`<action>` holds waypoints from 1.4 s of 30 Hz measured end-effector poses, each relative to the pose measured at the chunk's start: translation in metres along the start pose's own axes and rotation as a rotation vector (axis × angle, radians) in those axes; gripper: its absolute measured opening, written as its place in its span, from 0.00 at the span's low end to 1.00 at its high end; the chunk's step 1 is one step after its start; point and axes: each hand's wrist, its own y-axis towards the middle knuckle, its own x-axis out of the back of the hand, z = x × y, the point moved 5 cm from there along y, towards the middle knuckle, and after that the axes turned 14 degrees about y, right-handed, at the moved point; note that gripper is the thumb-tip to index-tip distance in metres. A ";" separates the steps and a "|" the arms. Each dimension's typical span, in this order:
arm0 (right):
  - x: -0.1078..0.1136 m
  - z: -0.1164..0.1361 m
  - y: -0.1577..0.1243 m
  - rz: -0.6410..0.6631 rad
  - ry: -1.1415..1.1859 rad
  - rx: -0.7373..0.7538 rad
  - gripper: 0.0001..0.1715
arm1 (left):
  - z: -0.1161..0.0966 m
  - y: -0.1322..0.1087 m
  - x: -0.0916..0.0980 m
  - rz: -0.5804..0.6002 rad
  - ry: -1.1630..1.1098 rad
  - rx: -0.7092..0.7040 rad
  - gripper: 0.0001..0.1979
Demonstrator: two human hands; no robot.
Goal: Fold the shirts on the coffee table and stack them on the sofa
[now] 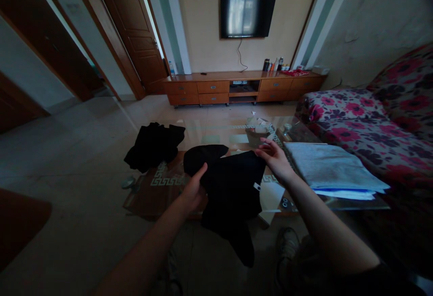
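A black garment (233, 188) spreads over the near part of a glass coffee table (216, 127), with a small white label at its right edge. One sleeve-like part curves out at the upper left; another hangs past the table's front edge. At its left side, my left hand (196, 190) grips the cloth, thumb on top and fingers mostly hidden beneath. My right hand (275, 158) pinches the upper right corner between thumb and fingers. To the left lies a crumpled heap of black cloth (155, 145), apart from both hands.
Folded grey-blue cloth (331, 165) lies on the table's right side over white and blue layers. A flowered sofa (355, 120) stands at the right. Beyond the table, a low wooden cabinet (213, 87) runs below a wall-mounted television (248, 14). My shoe (287, 244) shows near the table's front edge.
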 end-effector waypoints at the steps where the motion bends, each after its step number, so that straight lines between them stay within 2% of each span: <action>1: 0.004 -0.003 0.001 -0.019 -0.060 -0.030 0.44 | -0.002 0.000 0.000 0.009 -0.040 0.006 0.22; 3: 0.011 -0.010 -0.001 -0.053 -0.212 -0.127 0.47 | -0.005 0.001 0.002 -0.001 -0.114 0.008 0.22; 5: 0.016 -0.018 -0.005 -0.014 -0.349 -0.273 0.45 | -0.007 0.003 0.006 -0.036 -0.185 0.001 0.21; 10: 0.007 -0.047 -0.034 0.401 -0.516 -0.668 0.39 | -0.010 0.005 0.011 -0.050 -0.312 -0.026 0.19; 12: 0.002 -0.057 -0.046 0.469 -0.513 -0.757 0.40 | -0.014 0.002 0.009 -0.011 -0.319 -0.048 0.20; 17: -0.014 -0.073 -0.062 0.369 -0.337 -0.828 0.56 | -0.022 -0.009 0.001 0.093 -0.293 -0.068 0.23; 19: -0.025 -0.075 -0.067 0.374 -0.246 -0.843 0.57 | -0.024 -0.013 0.000 0.123 -0.285 -0.054 0.23; 23: -0.046 -0.075 -0.077 0.468 -0.136 -0.918 0.48 | -0.025 -0.018 0.002 0.167 -0.267 -0.021 0.24; 27: -0.069 -0.067 -0.088 0.607 0.165 -1.009 0.33 | -0.029 -0.021 0.004 0.200 -0.253 -0.039 0.24; 29: -0.078 -0.062 -0.090 0.625 0.258 -0.998 0.30 | -0.028 -0.021 0.003 0.214 -0.243 -0.033 0.24; 32: -0.083 -0.059 -0.085 0.560 0.243 -0.893 0.27 | -0.018 -0.017 -0.003 0.264 -0.134 -0.001 0.25; 34: -0.079 -0.057 -0.076 0.470 0.221 -0.780 0.24 | -0.009 -0.014 -0.003 0.260 -0.006 -0.012 0.24; 38: -0.060 -0.041 -0.051 0.290 0.193 -0.534 0.17 | -0.002 -0.013 0.011 0.195 0.330 -0.013 0.19; 40: -0.048 -0.027 -0.040 0.238 0.182 -0.412 0.16 | -0.008 -0.022 0.014 0.315 0.538 0.051 0.16; 42: -0.038 -0.011 -0.032 0.227 0.148 -0.306 0.16 | -0.020 -0.035 0.013 0.522 0.709 0.099 0.13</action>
